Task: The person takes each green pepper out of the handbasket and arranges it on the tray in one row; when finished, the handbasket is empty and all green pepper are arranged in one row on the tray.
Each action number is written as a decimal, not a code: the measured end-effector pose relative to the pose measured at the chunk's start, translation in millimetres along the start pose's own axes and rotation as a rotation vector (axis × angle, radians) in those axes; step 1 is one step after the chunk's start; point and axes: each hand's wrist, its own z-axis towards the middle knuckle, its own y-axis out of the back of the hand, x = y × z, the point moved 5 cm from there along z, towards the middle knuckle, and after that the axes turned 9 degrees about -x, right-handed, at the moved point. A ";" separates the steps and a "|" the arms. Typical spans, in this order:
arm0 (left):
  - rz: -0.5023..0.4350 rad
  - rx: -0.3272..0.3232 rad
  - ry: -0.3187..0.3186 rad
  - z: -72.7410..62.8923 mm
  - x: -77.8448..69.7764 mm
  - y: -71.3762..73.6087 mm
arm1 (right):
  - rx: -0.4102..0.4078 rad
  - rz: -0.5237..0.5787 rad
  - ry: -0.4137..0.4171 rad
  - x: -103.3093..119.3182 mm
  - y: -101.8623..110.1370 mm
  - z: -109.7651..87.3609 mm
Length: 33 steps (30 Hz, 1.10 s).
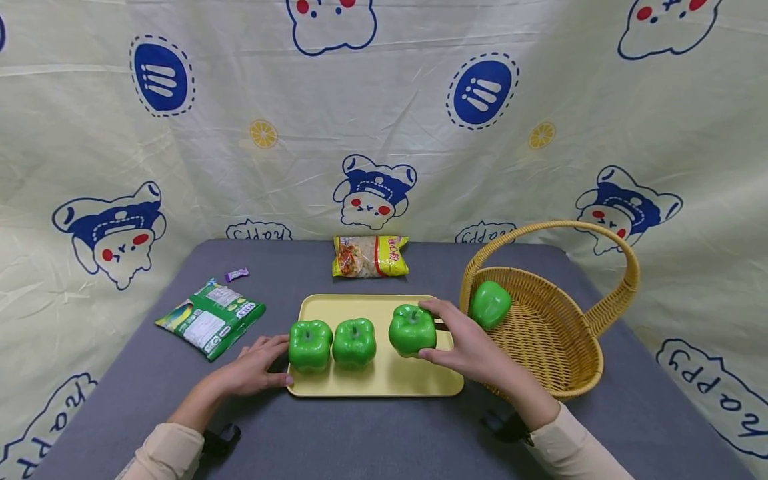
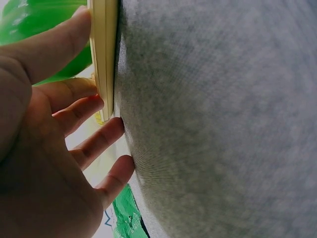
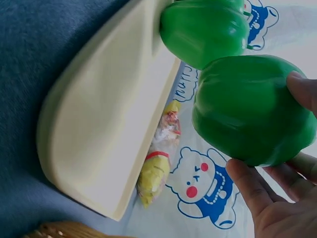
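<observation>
My right hand grips a green bell pepper between thumb and fingers. In the right wrist view that bell pepper hangs above the pale yellow tray. Two more green bell peppers stand side by side on the left half of the tray: a left one and a middle one. At the tray's left edge rests my left hand, its fingers spread. The left wrist view shows its thumb and fingertips against the tray's rim.
A wicker basket with a tall handle stands right of the tray, holding a green bell pepper. Behind the tray lies a yellow food packet. A green snack bag and a small purple sweet lie at the left.
</observation>
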 end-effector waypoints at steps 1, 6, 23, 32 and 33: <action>0.000 0.001 -0.001 -0.2 -0.1 0.0 | 0.005 -0.003 -0.004 -1.1 -2.0 0.0; -0.008 0.003 0.004 -0.9 -1.9 1.7 | 0.029 -0.021 -0.023 -5.7 -11.1 0.4; -0.023 0.013 0.003 -1.1 -1.6 1.5 | 0.101 -0.033 -0.093 -18.0 -34.5 1.1; -0.018 0.010 -0.003 -0.8 -0.4 1.0 | 0.109 -0.069 -0.095 -21.8 -38.5 0.7; -0.018 0.009 -0.002 -0.7 -0.4 1.0 | 0.112 -0.068 -0.095 -22.1 -39.0 0.6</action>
